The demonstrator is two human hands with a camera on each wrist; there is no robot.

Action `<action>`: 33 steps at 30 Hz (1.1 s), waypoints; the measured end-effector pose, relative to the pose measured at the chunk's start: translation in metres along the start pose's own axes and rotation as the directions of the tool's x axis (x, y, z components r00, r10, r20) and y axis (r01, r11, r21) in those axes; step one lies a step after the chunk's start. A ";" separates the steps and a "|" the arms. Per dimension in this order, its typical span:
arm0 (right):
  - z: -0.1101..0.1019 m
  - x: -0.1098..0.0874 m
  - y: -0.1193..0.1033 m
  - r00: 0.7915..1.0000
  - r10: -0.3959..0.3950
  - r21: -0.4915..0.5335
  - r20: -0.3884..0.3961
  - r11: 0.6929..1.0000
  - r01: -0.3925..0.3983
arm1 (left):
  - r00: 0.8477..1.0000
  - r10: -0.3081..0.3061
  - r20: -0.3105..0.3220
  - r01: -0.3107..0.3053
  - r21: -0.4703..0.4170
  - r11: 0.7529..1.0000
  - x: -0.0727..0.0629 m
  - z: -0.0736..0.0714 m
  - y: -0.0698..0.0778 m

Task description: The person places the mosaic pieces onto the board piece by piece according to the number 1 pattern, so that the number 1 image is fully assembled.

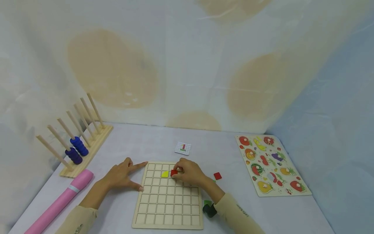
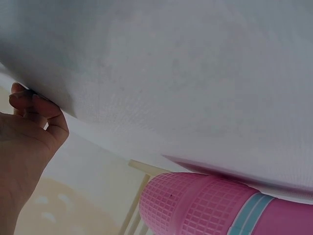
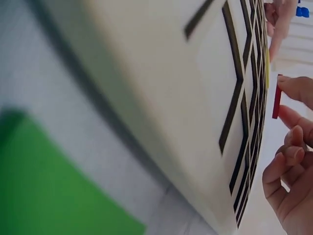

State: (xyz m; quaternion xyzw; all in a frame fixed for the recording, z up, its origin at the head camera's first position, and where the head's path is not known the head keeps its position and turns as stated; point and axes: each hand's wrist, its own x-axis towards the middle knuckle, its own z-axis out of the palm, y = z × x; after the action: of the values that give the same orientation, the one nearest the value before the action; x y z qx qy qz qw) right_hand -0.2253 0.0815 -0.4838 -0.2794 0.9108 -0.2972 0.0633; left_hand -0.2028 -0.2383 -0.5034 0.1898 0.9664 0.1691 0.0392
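White tabletop (image 1: 140,139) bore a gridded board (image 1: 161,198), outspread left hand (image 1: 120,175) apparently steadying it, right hand (image 1: 190,171) pinching red tile (image 1: 173,172).

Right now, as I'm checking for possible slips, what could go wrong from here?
The red square tile pinched in the right hand might slip or land askew, being held clear of the pale wooden grid board. It could also nudge the flat yellow tile close beside it. The beige right sleeve might brush the partly hidden flat green tile near it.
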 end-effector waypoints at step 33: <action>-0.003 -0.017 0.002 1.000 -0.011 0.035 -0.024 0.999 0.012 | 1.000 -0.008 0.006 0.008 -0.003 1.000 -0.001 -0.001 0.002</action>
State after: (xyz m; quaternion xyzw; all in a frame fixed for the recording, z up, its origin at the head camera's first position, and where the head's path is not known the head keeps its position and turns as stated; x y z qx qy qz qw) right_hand -0.2122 0.0935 -0.4833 -0.2796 0.9046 -0.3169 0.0556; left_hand -0.2012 -0.2369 -0.5021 0.1862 0.9668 0.1697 0.0432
